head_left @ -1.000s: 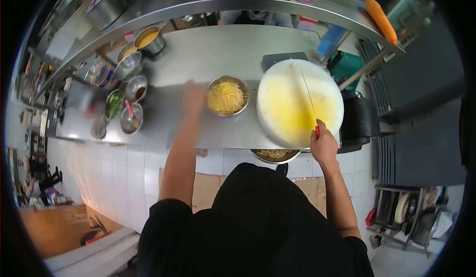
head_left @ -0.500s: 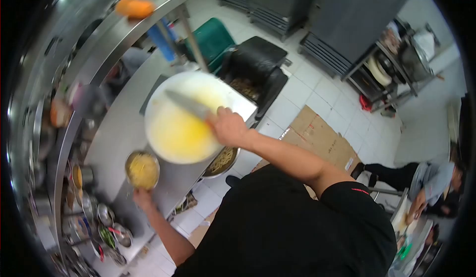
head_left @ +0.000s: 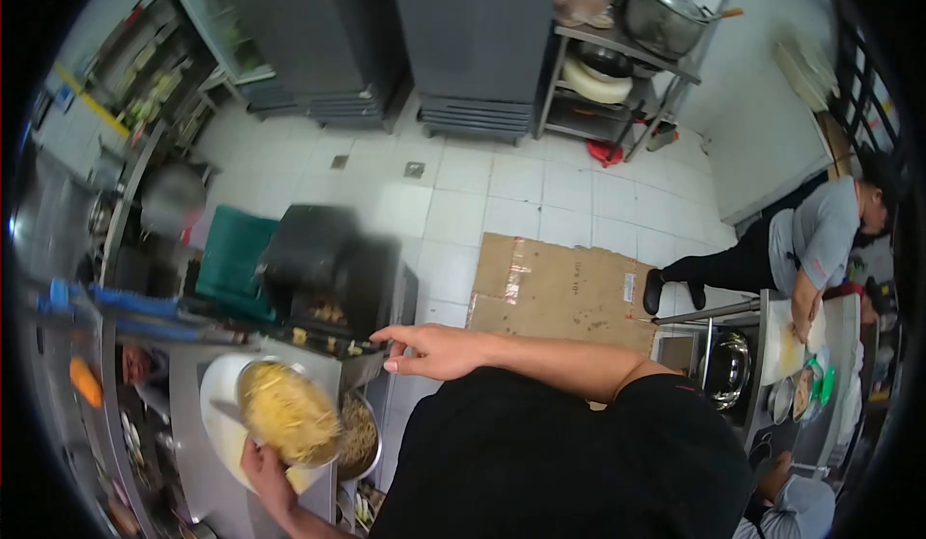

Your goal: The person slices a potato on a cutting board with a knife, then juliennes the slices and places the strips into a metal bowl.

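Observation:
My left hand (head_left: 267, 473) grips the rim of a metal bowl (head_left: 336, 450) filled with yellow shredded strips (head_left: 285, 406), held tilted above the round white cutting board (head_left: 220, 379). A knife (head_left: 227, 410) lies on the board, partly hidden behind the bowl. My right hand (head_left: 432, 350) is empty, its fingers stretched out to the left past the counter's end, near the black bin (head_left: 313, 245). Just beside the held bowl, a larger bowl (head_left: 376, 440) contains brownish strips (head_left: 357, 433).
A green bin (head_left: 231, 259) stands beside the black one. Flattened cardboard (head_left: 564, 288) lies on the tiled floor. At right, a co-worker (head_left: 815, 235) bends over a work table; another person (head_left: 796, 505) is lower right. A shelf edge runs along the left, with an orange carrot-like item (head_left: 86, 382).
My right hand has let go of the knife, which now lies on the board, and has moved off the board. My left hand has brought the bowl over the board. The view has turned right.

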The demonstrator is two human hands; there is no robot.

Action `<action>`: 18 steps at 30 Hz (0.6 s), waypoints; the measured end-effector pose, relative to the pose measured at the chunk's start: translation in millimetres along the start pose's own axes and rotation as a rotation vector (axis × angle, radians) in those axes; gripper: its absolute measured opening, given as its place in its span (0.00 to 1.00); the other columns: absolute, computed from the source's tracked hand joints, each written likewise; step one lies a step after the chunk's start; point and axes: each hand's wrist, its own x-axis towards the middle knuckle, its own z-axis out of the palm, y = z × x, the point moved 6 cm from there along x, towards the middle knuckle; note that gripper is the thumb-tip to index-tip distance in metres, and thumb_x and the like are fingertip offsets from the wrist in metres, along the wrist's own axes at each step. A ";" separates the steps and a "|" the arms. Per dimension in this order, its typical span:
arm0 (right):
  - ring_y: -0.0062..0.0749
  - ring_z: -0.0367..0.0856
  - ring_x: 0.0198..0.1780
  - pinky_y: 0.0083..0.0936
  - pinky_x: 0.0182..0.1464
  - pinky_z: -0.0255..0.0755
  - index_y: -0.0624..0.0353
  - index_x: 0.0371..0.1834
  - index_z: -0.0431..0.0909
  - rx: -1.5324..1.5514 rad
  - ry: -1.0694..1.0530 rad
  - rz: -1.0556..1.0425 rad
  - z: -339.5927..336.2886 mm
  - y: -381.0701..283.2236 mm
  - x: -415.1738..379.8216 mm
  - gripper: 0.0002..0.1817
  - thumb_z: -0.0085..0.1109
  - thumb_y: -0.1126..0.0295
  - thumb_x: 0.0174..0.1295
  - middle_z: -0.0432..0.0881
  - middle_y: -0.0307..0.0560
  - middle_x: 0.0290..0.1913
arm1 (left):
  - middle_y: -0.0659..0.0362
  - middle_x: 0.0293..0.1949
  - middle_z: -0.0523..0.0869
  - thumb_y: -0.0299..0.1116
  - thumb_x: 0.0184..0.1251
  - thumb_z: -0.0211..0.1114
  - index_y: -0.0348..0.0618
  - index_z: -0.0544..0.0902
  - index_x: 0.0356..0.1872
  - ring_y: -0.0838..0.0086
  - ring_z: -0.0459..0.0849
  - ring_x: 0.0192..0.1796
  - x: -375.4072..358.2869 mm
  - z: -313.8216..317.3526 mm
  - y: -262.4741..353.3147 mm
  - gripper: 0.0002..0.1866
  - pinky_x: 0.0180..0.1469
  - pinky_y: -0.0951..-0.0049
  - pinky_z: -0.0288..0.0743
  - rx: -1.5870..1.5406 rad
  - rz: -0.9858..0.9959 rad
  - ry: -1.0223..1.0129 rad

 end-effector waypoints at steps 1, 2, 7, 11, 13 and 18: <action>0.47 0.87 0.53 0.40 0.50 0.84 0.58 0.83 0.57 0.154 -0.027 0.065 -15.8 -1.0 -8.5 0.40 0.54 0.45 0.78 0.79 0.60 0.65 | 0.60 0.43 0.90 0.21 0.73 0.53 0.31 0.81 0.61 0.84 0.84 0.36 12.4 58.0 22.3 0.19 0.35 0.82 0.72 -0.014 -0.003 -0.036; 0.43 0.88 0.49 0.37 0.43 0.86 0.58 0.86 0.50 0.308 -0.054 0.127 -29.1 1.0 -16.5 0.44 0.54 0.42 0.78 0.79 0.60 0.66 | 0.59 0.42 0.90 0.21 0.73 0.53 0.31 0.81 0.60 0.83 0.84 0.37 27.7 97.6 29.2 0.18 0.37 0.81 0.75 0.038 -0.023 -0.123; 0.37 0.89 0.42 0.29 0.28 0.85 0.55 0.87 0.41 0.503 0.119 0.167 -95.2 40.0 -44.1 0.48 0.58 0.52 0.72 0.79 0.62 0.63 | 0.58 0.44 0.90 0.17 0.72 0.55 0.30 0.82 0.51 0.79 0.86 0.40 83.0 268.3 47.6 0.12 0.44 0.79 0.79 -0.031 0.043 -0.443; 0.37 0.90 0.36 0.31 0.23 0.85 0.55 0.85 0.44 0.775 0.433 0.201 -125.1 93.5 -56.3 0.47 0.53 0.66 0.61 0.82 0.62 0.58 | 0.55 0.44 0.89 0.15 0.70 0.53 0.27 0.81 0.50 0.74 0.87 0.44 123.8 349.3 54.1 0.12 0.48 0.75 0.80 0.074 0.214 -0.577; 0.36 0.90 0.38 0.30 0.22 0.85 0.56 0.85 0.44 0.836 0.539 0.218 -147.6 108.5 -64.7 0.49 0.53 0.68 0.58 0.81 0.61 0.58 | 0.53 0.44 0.88 0.15 0.69 0.53 0.26 0.80 0.51 0.71 0.87 0.46 150.8 391.2 57.5 0.13 0.50 0.74 0.80 0.071 0.247 -0.666; 0.41 0.89 0.24 0.33 0.20 0.85 0.56 0.80 0.50 1.020 0.795 0.165 -216.0 123.6 -59.0 0.45 0.51 0.68 0.53 0.87 0.62 0.38 | 0.45 0.65 0.78 0.31 0.75 0.57 0.35 0.72 0.71 0.58 0.76 0.66 245.9 479.2 77.3 0.25 0.68 0.60 0.67 0.228 0.401 -0.910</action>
